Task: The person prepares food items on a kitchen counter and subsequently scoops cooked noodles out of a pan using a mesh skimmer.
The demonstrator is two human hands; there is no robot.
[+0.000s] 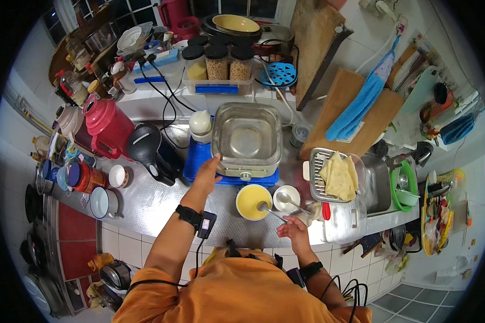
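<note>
My left hand [205,175] reaches to the front left corner of a square electric cooking pot [246,171], fingertips at its side and not closed around it. The pot's basin stands uncovered on a blue plastic board [194,159]. My right hand [295,232] has its fingers at the handle end of a metal spoon [263,206], whose bowl dips into yellow liquid in a white bowl [238,206]. Right beside it, a smaller white bowl [283,206] holds another metal spoon [285,198].
Folded flatbreads [338,177] lie on a rack tray [319,196] at the right, near the sink [378,185]. Left stand a black-handled appliance [147,145], a pink thermos [107,125] and an enamel mug [103,202]. Cords [169,109] run behind; grain jars [217,64] line the ledge.
</note>
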